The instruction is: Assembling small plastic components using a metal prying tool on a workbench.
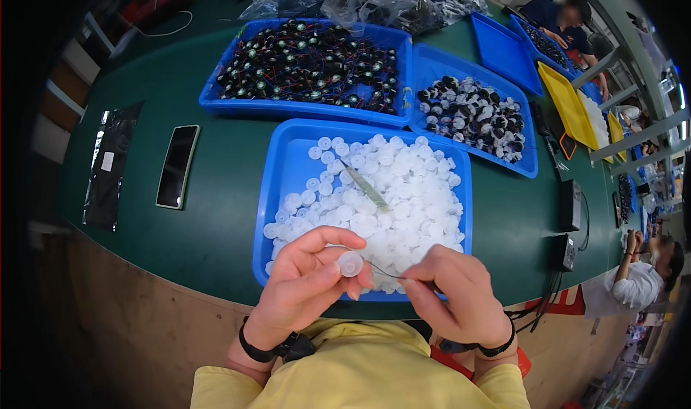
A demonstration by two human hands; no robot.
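Between the thumb and fingers of my left hand [302, 276] is a small round translucent white plastic cap [350, 264], its ringed face turned up. A thin dark wire [384, 272] stretches from beside the cap to my right hand [461, 294], which pinches its end between thumb and forefinger. Where the wire meets the cap is hidden by my left fingers. Both hands hover over the near edge of a blue tray [268, 193] heaped with similar white caps [403, 186]. On that heap lies a slim, pointed tool like tweezers [367, 186].
Behind stand a blue tray [309, 111] of dark wired parts and another [529, 166] of black-and-white parts. A phone [178, 166] and a black plastic sleeve [111, 171] lie left on the green table [216, 215]. Black boxes [569, 206] sit right; co-workers [640, 283] are beyond.
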